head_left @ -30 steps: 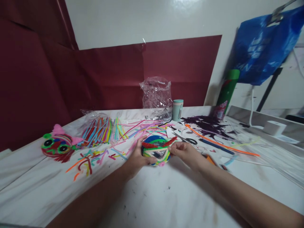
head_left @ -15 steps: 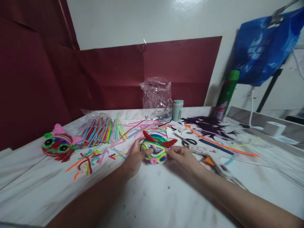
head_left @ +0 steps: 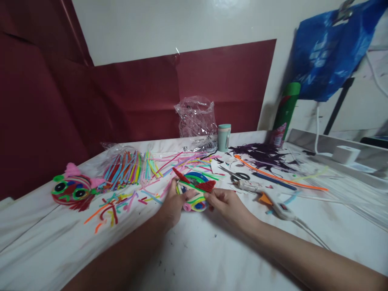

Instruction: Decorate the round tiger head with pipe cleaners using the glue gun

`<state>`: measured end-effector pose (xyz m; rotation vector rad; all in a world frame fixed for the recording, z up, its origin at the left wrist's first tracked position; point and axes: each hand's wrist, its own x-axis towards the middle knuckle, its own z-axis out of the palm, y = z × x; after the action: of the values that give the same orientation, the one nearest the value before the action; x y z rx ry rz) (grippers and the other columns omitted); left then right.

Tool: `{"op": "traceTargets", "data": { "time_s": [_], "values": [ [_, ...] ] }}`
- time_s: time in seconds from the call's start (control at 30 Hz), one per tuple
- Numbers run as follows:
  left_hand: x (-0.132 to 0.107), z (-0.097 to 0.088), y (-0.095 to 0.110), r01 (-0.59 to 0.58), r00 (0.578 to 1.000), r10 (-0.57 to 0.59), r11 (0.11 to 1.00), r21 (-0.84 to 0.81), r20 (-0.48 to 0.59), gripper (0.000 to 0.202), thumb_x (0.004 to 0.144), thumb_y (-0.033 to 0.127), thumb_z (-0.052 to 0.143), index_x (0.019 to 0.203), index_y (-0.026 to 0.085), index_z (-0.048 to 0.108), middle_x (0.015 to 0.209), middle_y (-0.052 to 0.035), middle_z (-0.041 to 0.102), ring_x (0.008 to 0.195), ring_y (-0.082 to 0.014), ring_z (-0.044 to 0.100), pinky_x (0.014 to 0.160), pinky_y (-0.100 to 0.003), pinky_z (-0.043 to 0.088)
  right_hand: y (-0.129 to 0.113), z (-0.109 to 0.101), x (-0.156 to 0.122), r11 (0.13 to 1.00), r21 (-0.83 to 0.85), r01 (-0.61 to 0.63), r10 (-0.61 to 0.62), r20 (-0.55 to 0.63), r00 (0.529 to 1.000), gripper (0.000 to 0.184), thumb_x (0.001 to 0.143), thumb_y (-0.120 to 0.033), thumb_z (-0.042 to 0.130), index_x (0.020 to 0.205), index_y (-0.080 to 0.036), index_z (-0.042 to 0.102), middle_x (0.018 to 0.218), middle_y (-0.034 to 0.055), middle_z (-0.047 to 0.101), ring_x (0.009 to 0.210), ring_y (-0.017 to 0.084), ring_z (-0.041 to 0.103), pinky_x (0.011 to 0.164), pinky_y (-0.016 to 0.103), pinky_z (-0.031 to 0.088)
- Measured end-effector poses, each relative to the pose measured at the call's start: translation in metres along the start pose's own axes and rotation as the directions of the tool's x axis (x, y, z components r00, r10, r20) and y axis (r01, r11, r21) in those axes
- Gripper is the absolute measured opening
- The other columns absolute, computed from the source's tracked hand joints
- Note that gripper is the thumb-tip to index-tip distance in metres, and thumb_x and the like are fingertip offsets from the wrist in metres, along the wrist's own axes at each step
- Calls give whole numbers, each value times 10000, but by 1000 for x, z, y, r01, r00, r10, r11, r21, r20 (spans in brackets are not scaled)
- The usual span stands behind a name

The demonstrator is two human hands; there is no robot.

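Between my two hands, just above the white table, is a craft figure (head_left: 197, 198) wound from coloured pipe cleaners, with two red pointed pieces on top and a pink round bit at its lower edge. My left hand (head_left: 173, 204) grips its left side, the thumb pressed across the front. My right hand (head_left: 220, 201) pinches the right side near a red piece; its fingertips are partly hidden. A hot glue gun (head_left: 280, 208) with an orange trigger and black-handled scissors (head_left: 238, 176) lie to the right, apart from my hands.
A second pipe-cleaner figure (head_left: 74, 188) with big eyes sits at the left. Cut pipe-cleaner pieces (head_left: 112, 210) and a bag of pipe cleaners (head_left: 123, 167) lie nearby. Behind are purple scraps (head_left: 263, 155), a mint cup (head_left: 224, 138) and a green spray can (head_left: 286, 111).
The figure has tilted in my hands, so the dark opening in its front is now mostly covered. My view has shifted slightly to the right. Both hands keep their hold.
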<state>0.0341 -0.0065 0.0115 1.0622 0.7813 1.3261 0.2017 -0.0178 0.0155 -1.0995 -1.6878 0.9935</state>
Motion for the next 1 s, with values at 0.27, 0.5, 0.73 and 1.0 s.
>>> {"op": "traceTargets", "data": {
  "time_s": [0.27,0.5,0.73,1.0],
  "values": [
    [-2,4,-1,-107,989,121,981,161,-81,788,518,249,854,1159,251,394,1007,-34,658,924,-238,658,777,-345,528,21,-8,14,995,98,-6,7,-16,1000,476,695,-641,616,583,-186,531,580,1,585,552,131,491,557,263,378],
    [-5,7,4,-121,981,150,969,217,-121,887,495,158,848,1235,258,369,1145,-58,613,1063,-247,606,870,-353,498,31,-9,18,997,70,-20,22,-23,999,499,687,-664,615,623,-173,551,569,-14,544,539,127,467,537,270,363],
    [-6,11,11,-62,992,79,984,165,-96,698,509,240,855,1074,224,446,934,-33,692,868,-229,677,711,-314,541,12,-2,7,979,-179,100,-131,-170,977,296,792,-451,532,625,-212,480,594,-21,502,550,135,458,529,266,367],
    [-2,5,5,-29,992,51,982,189,-113,719,566,254,811,1184,233,444,955,-44,688,746,-197,680,545,-243,502,2,-4,0,950,-256,181,-221,-139,965,239,796,-397,544,654,-211,501,763,46,535,711,192,539,626,310,440]
  ]
}}
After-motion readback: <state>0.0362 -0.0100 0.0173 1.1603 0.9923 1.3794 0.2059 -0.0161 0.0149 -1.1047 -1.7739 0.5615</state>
